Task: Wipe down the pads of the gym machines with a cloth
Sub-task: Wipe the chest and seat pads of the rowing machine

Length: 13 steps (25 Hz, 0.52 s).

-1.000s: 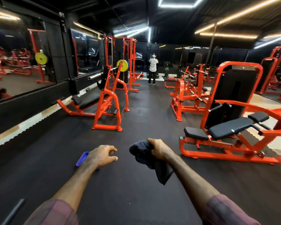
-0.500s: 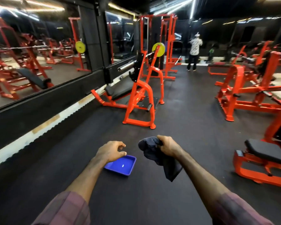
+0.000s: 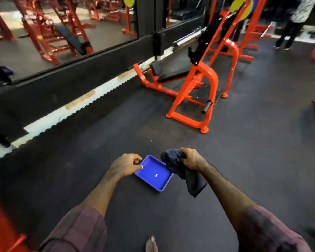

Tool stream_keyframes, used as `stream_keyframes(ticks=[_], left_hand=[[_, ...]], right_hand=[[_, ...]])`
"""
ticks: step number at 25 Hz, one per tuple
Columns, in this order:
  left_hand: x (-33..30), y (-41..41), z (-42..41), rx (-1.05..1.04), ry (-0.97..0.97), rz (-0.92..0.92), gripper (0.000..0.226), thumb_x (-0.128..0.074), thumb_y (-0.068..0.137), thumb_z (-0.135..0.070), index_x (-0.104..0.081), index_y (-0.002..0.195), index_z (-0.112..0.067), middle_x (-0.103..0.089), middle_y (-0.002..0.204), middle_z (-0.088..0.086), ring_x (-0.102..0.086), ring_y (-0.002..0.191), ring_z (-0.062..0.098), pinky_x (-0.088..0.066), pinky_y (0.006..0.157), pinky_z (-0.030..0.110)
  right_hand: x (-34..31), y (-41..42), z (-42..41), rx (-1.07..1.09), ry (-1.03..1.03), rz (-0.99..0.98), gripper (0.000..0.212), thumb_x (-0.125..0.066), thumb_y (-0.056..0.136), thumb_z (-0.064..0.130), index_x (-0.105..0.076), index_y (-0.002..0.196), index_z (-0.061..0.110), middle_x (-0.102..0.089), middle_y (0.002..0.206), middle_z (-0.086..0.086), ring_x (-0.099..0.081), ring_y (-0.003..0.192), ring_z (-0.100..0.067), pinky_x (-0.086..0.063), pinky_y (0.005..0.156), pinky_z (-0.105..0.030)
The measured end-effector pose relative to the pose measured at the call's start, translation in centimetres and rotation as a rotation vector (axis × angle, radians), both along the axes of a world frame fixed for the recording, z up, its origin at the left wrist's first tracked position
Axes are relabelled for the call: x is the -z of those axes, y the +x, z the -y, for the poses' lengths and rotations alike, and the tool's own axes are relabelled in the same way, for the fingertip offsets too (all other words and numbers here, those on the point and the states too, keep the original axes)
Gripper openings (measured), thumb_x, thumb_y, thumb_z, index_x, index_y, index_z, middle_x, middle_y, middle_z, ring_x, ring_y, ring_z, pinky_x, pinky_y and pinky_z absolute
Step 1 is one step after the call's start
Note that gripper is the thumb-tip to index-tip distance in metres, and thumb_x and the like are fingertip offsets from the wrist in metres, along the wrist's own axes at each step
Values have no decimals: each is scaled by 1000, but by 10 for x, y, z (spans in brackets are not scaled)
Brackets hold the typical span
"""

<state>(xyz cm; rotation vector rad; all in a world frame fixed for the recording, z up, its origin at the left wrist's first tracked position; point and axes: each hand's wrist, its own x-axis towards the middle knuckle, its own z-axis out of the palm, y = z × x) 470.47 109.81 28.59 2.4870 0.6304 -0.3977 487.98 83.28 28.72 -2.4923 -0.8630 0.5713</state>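
Down near the floor, right hand (image 3: 192,159) grips a dark cloth (image 3: 182,170), left hand (image 3: 125,165) pinches a blue tray (image 3: 154,183) by its rim, red bench (image 3: 185,79) far ahead.

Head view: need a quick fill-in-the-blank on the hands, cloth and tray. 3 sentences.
1. The right hand has its grip on a dark ____, part of which hangs below the hand.
2. The tray lying on the black floor between the two hands is ____ in colour.
3. The left hand, fingers curled beside the tray's near corner, holds ____.

Missing words: cloth; blue; nothing
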Motion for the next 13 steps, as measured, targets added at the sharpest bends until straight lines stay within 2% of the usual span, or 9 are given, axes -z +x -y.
stream_keyframes(ticks=[4, 7, 10, 13], left_hand=[[62, 80, -66, -22, -56, -63, 46, -76, 89, -47, -67, 133, -36, -72, 121, -16, -68, 104, 6, -57, 96, 35], [135, 149, -125, -59, -129, -116, 45, -76, 87, -47, -69, 130, -36, -73, 121, -16, -69, 102, 5, -57, 97, 33], [202, 192, -161, -98, -185, -170, 41, -75, 88, -44, -70, 128, -36, -73, 117, -18, -70, 100, 4, -56, 94, 29], [290, 229, -192, -120, -225, -219, 36, -73, 89, -42, -71, 124, -35, -71, 113, -20, -69, 100, 3, -57, 94, 32]], right_hand=[[68, 77, -80, -23, -43, -88, 22, -72, 90, 11, -50, 86, 14, -61, 87, -6, -54, 82, -25, -31, 67, -27], [142, 140, -141, -10, -85, -161, 18, -70, 89, 10, -52, 87, 15, -63, 87, -5, -55, 83, -23, -32, 67, -25], [213, 188, -189, 19, -128, -244, 9, -71, 88, 10, -62, 92, 10, -63, 87, -2, -60, 85, -20, -34, 69, -23], [307, 228, -233, 85, -127, -338, 15, -70, 84, 5, -69, 98, 9, -66, 87, 0, -65, 88, -18, -39, 72, -23]])
